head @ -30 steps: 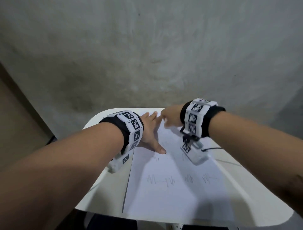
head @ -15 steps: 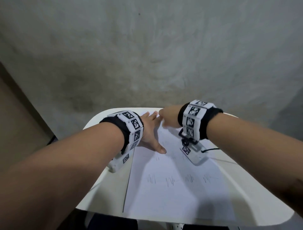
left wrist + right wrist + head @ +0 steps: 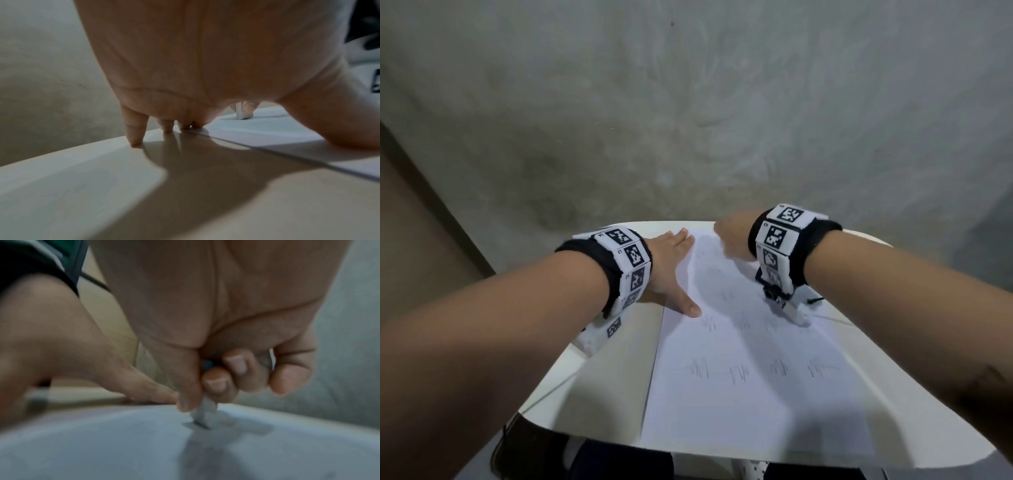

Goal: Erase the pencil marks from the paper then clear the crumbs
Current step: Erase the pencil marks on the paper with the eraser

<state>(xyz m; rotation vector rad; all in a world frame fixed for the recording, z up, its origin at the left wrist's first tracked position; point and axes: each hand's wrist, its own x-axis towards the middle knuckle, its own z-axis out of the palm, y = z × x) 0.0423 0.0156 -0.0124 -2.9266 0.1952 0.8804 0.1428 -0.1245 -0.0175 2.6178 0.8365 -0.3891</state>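
**Eraser pressed to the far part of the sheet while the other hand pins it**

Head view: A white sheet of paper (image 3: 739, 394) is laid on a white table (image 3: 599, 377). Rows of grey pencil squiggles (image 3: 700, 368) are seen across it; no words can be made out. Both wrists are wrapped in black bands with square black-and-white code tiles, whose tiny characters are too small to be read. The left hand (image 3: 671, 267) is laid flat at the sheet's left edge, fingers straight and thumb stretched onto the paper. The right hand (image 3: 732, 240) is bent over the far part of the sheet, its fingers hidden from this angle.

Left wrist view: The left hand (image 3: 205, 65) is seen from beneath, its straight fingertips (image 3: 134, 142) pressed down on the table and the paper's (image 3: 267, 131) edge. Beyond it, a white eraser (image 3: 243, 113) is stood on the sheet.

Right wrist view: The eraser (image 3: 206, 414) is pinched between the thumb and curled fingers of the right hand (image 3: 226, 340), its lower end touching the paper (image 3: 123, 443). The picture is blurred. The left hand's thumb (image 3: 144, 389) is laid just beside it.
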